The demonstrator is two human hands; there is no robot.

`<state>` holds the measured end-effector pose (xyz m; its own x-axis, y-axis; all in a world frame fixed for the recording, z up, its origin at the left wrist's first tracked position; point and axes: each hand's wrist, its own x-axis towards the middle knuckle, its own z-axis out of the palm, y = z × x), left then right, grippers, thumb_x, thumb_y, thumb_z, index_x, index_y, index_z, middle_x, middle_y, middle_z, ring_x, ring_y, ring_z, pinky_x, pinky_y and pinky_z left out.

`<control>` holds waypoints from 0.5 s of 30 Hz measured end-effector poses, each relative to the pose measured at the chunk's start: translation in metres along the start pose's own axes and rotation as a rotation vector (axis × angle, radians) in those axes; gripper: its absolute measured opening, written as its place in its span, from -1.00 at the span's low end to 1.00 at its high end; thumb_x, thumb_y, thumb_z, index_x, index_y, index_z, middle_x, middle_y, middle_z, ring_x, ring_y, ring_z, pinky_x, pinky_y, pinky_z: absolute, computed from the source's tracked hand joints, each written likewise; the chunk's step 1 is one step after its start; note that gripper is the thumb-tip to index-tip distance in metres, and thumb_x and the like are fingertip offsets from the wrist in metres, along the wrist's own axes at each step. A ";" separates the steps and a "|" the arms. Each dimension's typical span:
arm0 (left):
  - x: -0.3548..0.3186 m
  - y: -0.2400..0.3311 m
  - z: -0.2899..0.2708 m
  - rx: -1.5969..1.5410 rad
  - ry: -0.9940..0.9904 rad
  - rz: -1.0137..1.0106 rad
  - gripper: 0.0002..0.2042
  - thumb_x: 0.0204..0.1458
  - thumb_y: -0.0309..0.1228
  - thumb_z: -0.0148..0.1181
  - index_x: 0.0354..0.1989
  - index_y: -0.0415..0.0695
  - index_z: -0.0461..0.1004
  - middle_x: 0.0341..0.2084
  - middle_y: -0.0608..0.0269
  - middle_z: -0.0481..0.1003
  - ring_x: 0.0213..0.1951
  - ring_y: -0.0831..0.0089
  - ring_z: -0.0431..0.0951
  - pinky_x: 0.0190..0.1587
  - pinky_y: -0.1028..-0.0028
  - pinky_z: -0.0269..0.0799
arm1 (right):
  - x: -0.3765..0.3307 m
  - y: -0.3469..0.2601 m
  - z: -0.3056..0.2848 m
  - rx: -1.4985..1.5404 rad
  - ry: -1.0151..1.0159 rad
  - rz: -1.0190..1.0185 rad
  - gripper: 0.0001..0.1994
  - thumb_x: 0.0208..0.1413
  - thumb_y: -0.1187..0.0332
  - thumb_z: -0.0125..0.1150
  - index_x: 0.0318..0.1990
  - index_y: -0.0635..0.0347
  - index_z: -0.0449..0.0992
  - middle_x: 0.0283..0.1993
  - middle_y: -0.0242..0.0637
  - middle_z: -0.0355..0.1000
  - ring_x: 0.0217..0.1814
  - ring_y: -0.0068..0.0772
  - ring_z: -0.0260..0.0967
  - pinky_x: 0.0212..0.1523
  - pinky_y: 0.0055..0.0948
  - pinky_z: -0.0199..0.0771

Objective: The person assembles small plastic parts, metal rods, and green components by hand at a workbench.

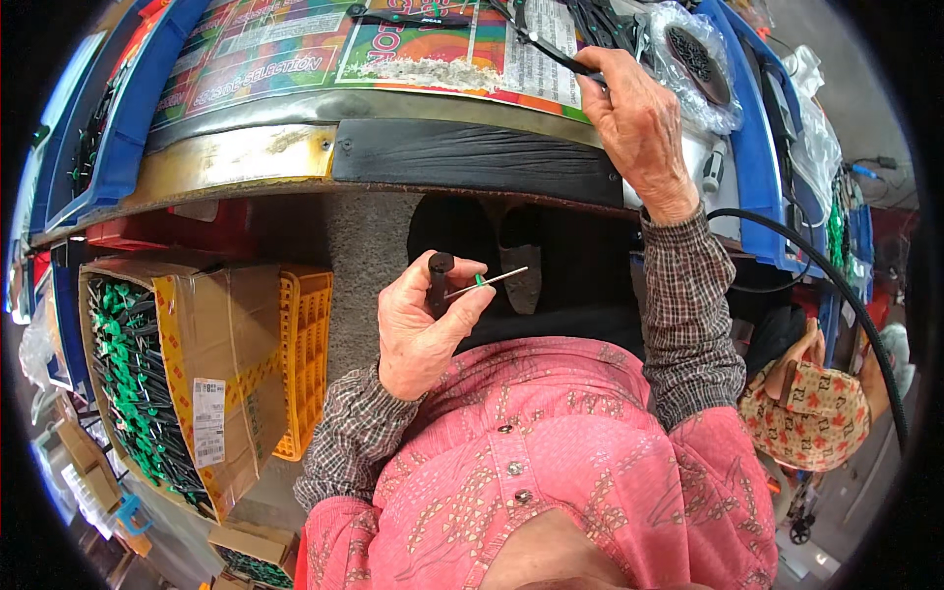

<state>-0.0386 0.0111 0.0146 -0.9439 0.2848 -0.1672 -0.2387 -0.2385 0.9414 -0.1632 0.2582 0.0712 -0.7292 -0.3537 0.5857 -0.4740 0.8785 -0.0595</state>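
My left hand is closed in front of my body, below the table edge. Out of its grip stick a black part with a rounded end and a thin metal rod. A small green piece sits on the rod by the thumb. Over the right part of the table, my right hand pinches one end of a slim black part, whose exact kind I cannot make out. Another black part lies on the printed sheet covering the tabletop.
Black screws fill a plastic-lined container beside a pile of black parts. Blue bins flank the table. At left stand a carton of black-and-green parts and an orange crate. A black cable curves along the right.
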 end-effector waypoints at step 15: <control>0.001 0.003 0.002 0.037 0.000 0.017 -0.83 0.02 -0.57 0.24 -0.21 -0.27 0.47 -0.53 0.35 0.46 -0.59 0.72 0.35 -0.55 0.70 0.25 | -0.009 -0.011 -0.013 0.241 -0.057 0.062 -0.76 -0.03 0.55 0.21 -0.16 0.28 0.44 -0.23 -0.12 0.44 -0.25 -0.11 0.47 -0.28 -0.31 0.49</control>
<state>-0.0393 0.0125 0.0176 -0.9477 0.2809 -0.1515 -0.2144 -0.2087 0.9542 -0.1451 0.2560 0.0775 -0.7840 -0.3255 0.5285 -0.5267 0.7994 -0.2891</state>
